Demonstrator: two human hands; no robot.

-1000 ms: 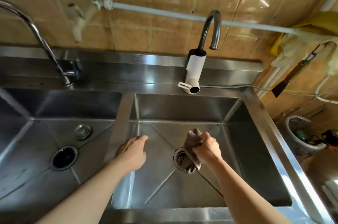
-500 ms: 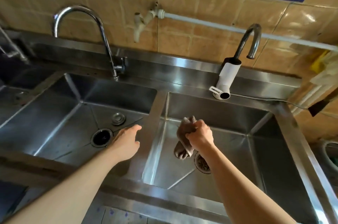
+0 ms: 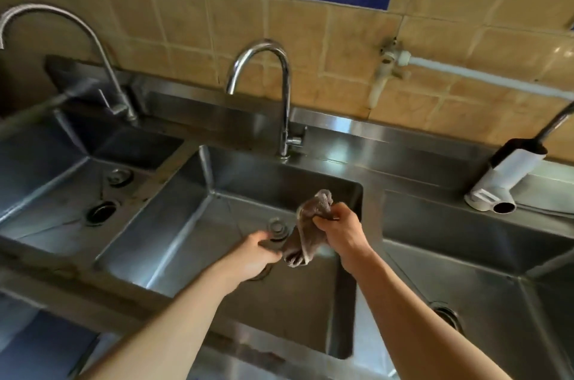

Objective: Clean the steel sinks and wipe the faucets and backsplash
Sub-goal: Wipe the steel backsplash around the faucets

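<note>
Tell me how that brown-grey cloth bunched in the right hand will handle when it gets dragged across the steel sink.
The brown-grey cloth looks floppy: it droops in folds below the right hand that grips it. Probably light, since a pinch holds it. It would likely bunch rather than slide flat across the middle steel sink.

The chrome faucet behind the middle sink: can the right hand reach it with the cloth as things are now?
Probably yes. The right hand holds the cloth over the middle sink, and nothing stands between it and the chrome faucet.
</note>
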